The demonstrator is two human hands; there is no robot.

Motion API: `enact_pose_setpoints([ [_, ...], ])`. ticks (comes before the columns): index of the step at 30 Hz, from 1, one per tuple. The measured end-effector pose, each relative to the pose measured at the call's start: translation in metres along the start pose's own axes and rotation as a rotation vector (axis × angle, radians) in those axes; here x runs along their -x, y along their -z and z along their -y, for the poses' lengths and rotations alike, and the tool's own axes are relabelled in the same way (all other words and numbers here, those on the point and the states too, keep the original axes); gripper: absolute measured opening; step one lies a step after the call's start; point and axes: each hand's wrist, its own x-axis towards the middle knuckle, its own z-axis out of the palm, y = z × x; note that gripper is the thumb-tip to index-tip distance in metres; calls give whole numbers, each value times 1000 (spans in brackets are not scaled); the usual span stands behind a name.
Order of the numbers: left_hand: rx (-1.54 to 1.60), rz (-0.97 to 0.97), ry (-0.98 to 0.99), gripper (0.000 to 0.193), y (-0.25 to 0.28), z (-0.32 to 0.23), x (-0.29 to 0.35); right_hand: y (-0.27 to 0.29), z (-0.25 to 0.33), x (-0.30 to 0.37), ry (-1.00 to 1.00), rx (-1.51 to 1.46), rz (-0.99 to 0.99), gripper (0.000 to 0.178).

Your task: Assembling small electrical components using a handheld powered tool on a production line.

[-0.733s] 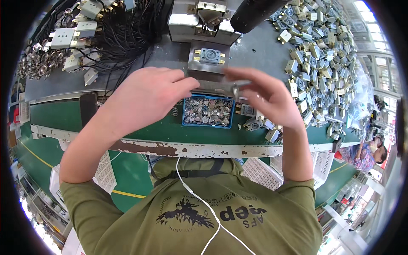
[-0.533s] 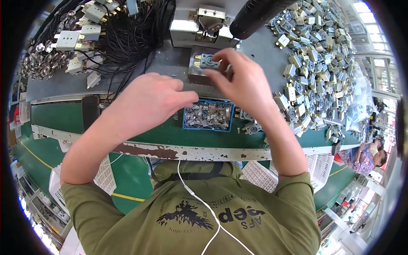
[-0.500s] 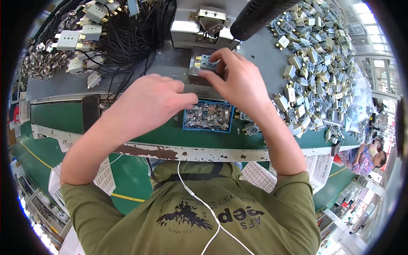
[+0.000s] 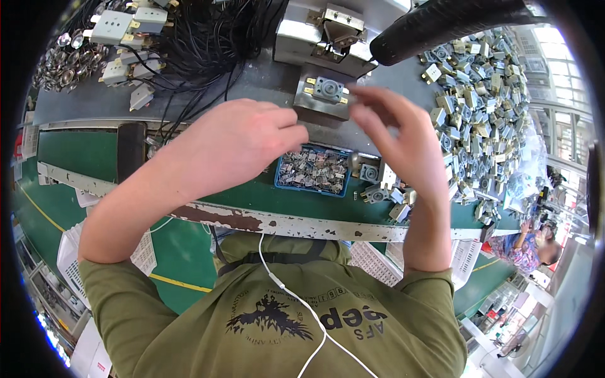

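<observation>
A small grey square electrical part (image 4: 329,89) with a round centre and brass tabs rests on a metal block (image 4: 321,108) below a bench press (image 4: 341,33). My right hand (image 4: 403,135) is just to the right of that part, slightly blurred, its thumb and forefinger apart and nothing seen between them. My left hand (image 4: 249,135) is closed, fingertips pinched together at the upper left edge of a blue tray (image 4: 312,190). Whatever those fingers hold, if anything, is hidden. Many small metal pieces (image 4: 313,169) fill the tray.
Grey-and-white electrical parts (image 4: 472,113) are heaped at the right. Black cables (image 4: 201,47) with white plugs (image 4: 113,28) lie at the left, beside shiny metal caps (image 4: 66,66). A thick black tube (image 4: 441,34) reaches over the bench. Another person (image 4: 523,247) is at far right.
My right hand has drawn back to the right from the grey part, which stays on the block, now uncovered. My left hand remains pinched, close to the tray. The view has shifted slightly.
</observation>
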Motion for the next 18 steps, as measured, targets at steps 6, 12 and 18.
enact_pose_setpoints([
  [6,29,-208,-31,22,-4,-9,-18,4,4,52,31,-126,43,50],
  [12,-151,-82,-121,28,4,-7,-23,6,1,48,-80,-165,164,40],
  [18,-143,-76,-136,29,5,-12,-24,8,-3,39,-135,-229,306,35],
])
